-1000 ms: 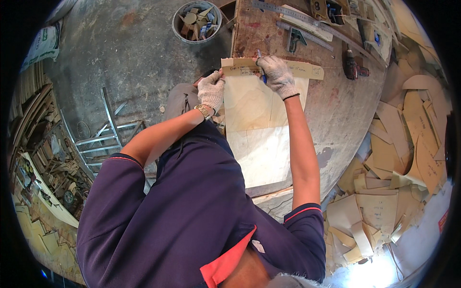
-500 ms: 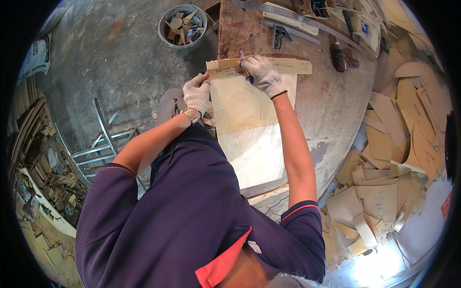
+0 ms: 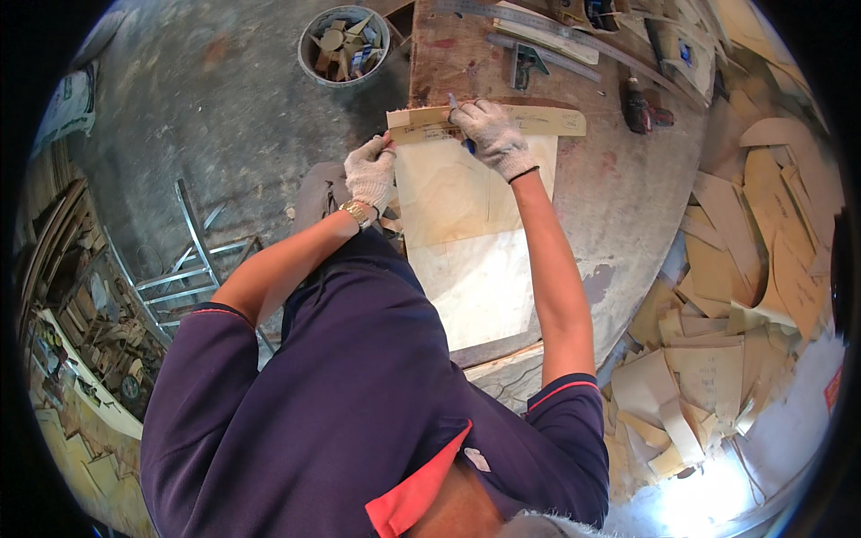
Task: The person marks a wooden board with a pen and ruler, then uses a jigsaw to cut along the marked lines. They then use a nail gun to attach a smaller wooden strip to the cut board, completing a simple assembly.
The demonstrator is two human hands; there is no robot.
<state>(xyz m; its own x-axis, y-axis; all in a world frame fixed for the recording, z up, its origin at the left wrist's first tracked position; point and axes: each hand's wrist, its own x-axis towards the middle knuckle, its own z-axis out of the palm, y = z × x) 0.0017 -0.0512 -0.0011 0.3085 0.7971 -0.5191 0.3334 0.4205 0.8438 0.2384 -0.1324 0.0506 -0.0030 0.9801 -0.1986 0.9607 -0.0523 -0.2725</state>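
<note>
A long tan template strip (image 3: 545, 120) with handwriting on it lies across the far end of a pale, thin board (image 3: 453, 193). My left hand (image 3: 369, 172), in a knitted glove, pinches the strip's left end, with thumb and fingers closed. Farther right, my gloved right hand (image 3: 492, 136) rests on the strip, its fingers closed around a slim blue pen (image 3: 468, 145). The pen's upper end pokes out beyond the knuckles near the strip's far edge. My palm hides the middle of the pen and part of the writing.
On the worn workbench (image 3: 619, 202) lie a cordless drill (image 3: 641, 108), a square (image 3: 527, 67) and a long metal ruler (image 3: 560, 34). A bucket of offcuts (image 3: 311, 65) stands beyond my left hand. Cut template sheets (image 3: 708, 368) heap up at right; a metal frame (image 3: 199, 238) stands left.
The whole view has shifted very slightly. Both hands keep the same hold on the strip and the pen, with no clear movement against the board.
</note>
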